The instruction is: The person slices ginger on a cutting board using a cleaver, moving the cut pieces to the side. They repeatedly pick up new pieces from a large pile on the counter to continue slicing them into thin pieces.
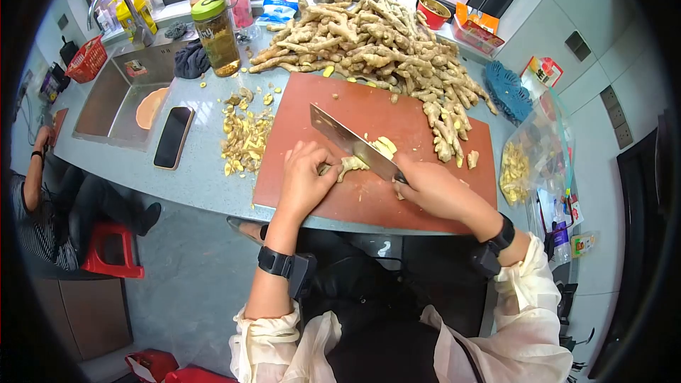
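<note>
My right hand (431, 186) is closed round the handle of a cleaver (347, 135), its blade slanting up and left over the reddish-brown cutting board (298, 110). Under my left hand (306, 170), a knob of ginger (352, 164) is held against the board, close to the blade's near side. Pale yellow ginger slices (384, 146) lie just beyond the blade. At the board's right, several ginger pieces (447, 143) rest on its surface. My left fingertips are curled and partly hide the end of the ginger they hold.
A large heap of ginger (376, 39) covers the counter behind the board. Ginger scraps (245, 135) and a phone (174, 137) lie left, near a lidded bottle (216, 37) and sink (99, 110). A plastic bag of slices (516, 170) stands right. Another person (50, 206) sits far left.
</note>
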The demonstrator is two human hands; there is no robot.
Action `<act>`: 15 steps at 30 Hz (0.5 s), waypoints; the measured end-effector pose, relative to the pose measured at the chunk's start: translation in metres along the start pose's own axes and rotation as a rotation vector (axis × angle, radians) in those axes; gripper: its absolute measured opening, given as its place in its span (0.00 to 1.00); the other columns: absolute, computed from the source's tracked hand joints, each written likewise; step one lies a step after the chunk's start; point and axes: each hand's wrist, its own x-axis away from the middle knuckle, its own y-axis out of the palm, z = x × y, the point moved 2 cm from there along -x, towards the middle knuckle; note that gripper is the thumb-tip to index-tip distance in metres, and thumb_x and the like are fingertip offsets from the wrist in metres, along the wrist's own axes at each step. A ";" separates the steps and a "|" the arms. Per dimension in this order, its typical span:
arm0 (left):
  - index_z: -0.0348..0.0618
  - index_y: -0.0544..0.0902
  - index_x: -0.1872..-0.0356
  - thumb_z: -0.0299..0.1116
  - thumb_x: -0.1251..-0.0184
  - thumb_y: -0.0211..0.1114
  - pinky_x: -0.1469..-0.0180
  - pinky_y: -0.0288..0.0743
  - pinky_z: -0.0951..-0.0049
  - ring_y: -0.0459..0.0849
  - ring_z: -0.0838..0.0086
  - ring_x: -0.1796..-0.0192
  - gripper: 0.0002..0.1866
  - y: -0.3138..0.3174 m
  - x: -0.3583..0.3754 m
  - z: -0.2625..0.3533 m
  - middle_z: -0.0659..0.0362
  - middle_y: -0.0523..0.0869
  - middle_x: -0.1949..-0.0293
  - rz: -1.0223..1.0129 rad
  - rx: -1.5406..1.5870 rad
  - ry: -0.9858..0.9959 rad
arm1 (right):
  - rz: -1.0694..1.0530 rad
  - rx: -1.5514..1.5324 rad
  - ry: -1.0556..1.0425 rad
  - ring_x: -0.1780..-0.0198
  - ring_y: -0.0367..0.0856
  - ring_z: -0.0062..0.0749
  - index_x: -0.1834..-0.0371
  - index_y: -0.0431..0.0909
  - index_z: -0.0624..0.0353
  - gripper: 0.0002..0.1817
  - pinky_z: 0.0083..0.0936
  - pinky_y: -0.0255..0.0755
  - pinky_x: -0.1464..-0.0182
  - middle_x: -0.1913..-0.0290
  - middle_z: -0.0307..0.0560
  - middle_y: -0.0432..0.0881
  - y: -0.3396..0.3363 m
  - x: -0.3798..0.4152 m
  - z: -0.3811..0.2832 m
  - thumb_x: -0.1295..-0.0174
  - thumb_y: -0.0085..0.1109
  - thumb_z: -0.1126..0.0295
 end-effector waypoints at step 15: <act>0.46 0.89 0.72 0.34 0.47 0.78 0.45 0.71 0.57 0.81 0.59 0.52 0.06 0.002 -0.001 -0.002 0.60 0.85 0.65 0.056 0.045 -0.023 | 0.243 -0.311 -0.038 0.61 0.79 0.36 0.42 0.75 0.61 0.17 0.35 0.72 0.55 0.64 0.50 0.78 -0.003 0.009 0.007 0.28 0.63 0.67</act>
